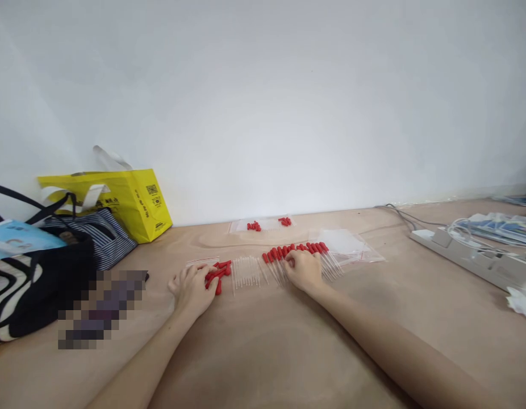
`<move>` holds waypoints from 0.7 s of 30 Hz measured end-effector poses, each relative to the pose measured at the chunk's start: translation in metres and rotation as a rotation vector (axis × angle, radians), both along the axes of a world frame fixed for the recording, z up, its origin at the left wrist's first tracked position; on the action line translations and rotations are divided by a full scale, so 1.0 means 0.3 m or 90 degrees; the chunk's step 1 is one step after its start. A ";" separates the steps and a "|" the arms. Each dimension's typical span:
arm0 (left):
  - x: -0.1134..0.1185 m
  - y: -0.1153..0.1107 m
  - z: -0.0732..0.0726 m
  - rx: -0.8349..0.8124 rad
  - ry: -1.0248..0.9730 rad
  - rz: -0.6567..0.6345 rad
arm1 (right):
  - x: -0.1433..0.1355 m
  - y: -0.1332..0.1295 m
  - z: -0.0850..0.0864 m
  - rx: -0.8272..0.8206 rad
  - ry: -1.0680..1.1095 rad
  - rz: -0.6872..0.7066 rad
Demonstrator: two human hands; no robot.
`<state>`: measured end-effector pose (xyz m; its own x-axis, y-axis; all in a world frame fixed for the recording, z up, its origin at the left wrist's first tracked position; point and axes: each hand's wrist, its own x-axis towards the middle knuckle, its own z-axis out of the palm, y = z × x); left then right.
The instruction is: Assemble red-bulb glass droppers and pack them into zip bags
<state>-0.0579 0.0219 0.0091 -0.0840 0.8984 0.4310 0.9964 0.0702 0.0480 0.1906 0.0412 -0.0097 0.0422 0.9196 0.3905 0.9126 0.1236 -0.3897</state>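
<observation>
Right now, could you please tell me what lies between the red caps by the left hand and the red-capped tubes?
The head view shows a row of thin, clear, uncapped tubes between those red caps and the red-capped tubes.

A plain, pale grey-white wall point(263, 102) fills the view from ten o'clock through twelve to two, brightest near the middle and duller toward three, under soft light. A tan surface point(263, 352), faintly streaked, spreads across six o'clock and meets the wall; around three, an uneven, glossy line point(446, 200) follows their join.
</observation>
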 end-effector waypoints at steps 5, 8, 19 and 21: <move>-0.003 0.000 0.000 0.007 -0.014 0.008 | -0.133 0.008 0.022 -0.045 -0.068 0.039; -0.004 0.001 0.000 0.016 -0.009 0.001 | -0.185 0.026 0.026 -0.090 -0.105 0.012; 0.015 0.026 -0.016 0.025 -0.013 -0.024 | -0.226 0.066 0.038 -0.157 -0.106 0.001; 0.028 0.033 -0.014 0.022 -0.007 -0.035 | -0.210 0.051 0.050 -0.147 -0.101 0.000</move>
<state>-0.0494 0.0317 0.0049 -0.0408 0.8866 0.4607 0.9980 0.0142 0.0610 0.1275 0.0564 0.0054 -0.0034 0.9852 0.1715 0.9645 0.0485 -0.2595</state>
